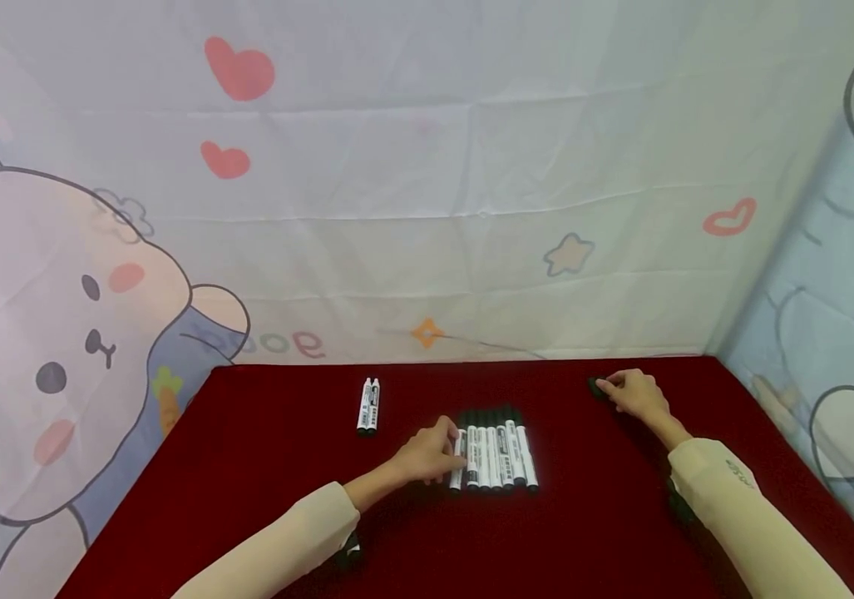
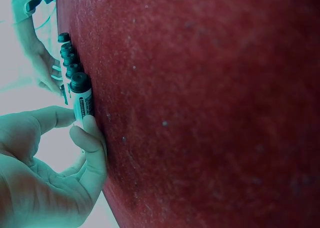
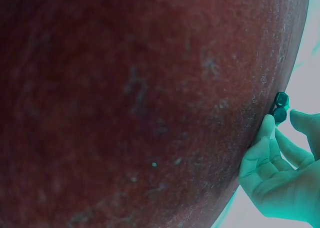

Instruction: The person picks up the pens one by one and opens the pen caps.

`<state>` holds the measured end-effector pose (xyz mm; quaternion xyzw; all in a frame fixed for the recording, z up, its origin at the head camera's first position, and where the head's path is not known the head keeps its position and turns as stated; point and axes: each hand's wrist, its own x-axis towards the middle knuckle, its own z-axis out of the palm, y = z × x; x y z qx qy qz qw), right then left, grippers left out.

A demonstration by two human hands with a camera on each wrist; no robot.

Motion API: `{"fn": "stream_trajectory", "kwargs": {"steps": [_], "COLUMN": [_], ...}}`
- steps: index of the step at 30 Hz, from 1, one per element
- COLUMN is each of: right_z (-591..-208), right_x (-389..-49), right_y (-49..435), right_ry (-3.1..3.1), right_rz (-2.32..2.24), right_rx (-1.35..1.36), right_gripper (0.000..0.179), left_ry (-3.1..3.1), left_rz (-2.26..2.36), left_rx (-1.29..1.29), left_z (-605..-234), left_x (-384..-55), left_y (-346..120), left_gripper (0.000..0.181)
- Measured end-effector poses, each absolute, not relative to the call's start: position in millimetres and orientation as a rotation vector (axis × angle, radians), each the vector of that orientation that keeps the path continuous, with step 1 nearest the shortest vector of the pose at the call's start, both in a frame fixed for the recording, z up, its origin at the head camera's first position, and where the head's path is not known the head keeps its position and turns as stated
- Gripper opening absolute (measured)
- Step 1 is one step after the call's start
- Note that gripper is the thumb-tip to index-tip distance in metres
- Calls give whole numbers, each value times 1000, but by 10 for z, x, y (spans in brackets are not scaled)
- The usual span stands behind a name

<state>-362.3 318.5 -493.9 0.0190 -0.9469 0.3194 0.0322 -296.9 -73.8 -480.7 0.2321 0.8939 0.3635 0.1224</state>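
Observation:
A row of several white markers [image 1: 500, 457] with dark ends lies side by side on a dark red cloth. My left hand [image 1: 427, 453] pinches the leftmost marker [image 1: 459, 470] between thumb and fingers; in the left wrist view the black end of this marker [image 2: 83, 95] points up out of the grip. Toward the back right, my right hand [image 1: 636, 393] has thumb and fingertip at a small dark piece [image 1: 595, 386]. Two dark round-ended pieces [image 3: 280, 107] show side by side in the right wrist view, the lower one between thumb and finger. Their full shape is hidden.
Two more white markers [image 1: 368, 406] lie together at the back left of the red cloth [image 1: 269, 466]. A printed fabric backdrop [image 1: 471, 166] stands behind the table's far edge, and another hangs at the right. Dark devices sit at both wrists.

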Motion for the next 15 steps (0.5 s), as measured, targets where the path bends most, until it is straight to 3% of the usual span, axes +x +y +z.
{"fn": "stream_trajectory", "kwargs": {"steps": [15], "right_z": [-4925], "right_x": [-3623], "right_y": [3121], "right_ry": [-2896], "right_rz": [1016], "right_rx": [134], "right_gripper": [40], "left_ry": [2672], "left_rz": [946], "left_rx": [591], "left_z": [-4774], "left_x": [-2905], "left_y": [-823], "left_gripper": [43]}}
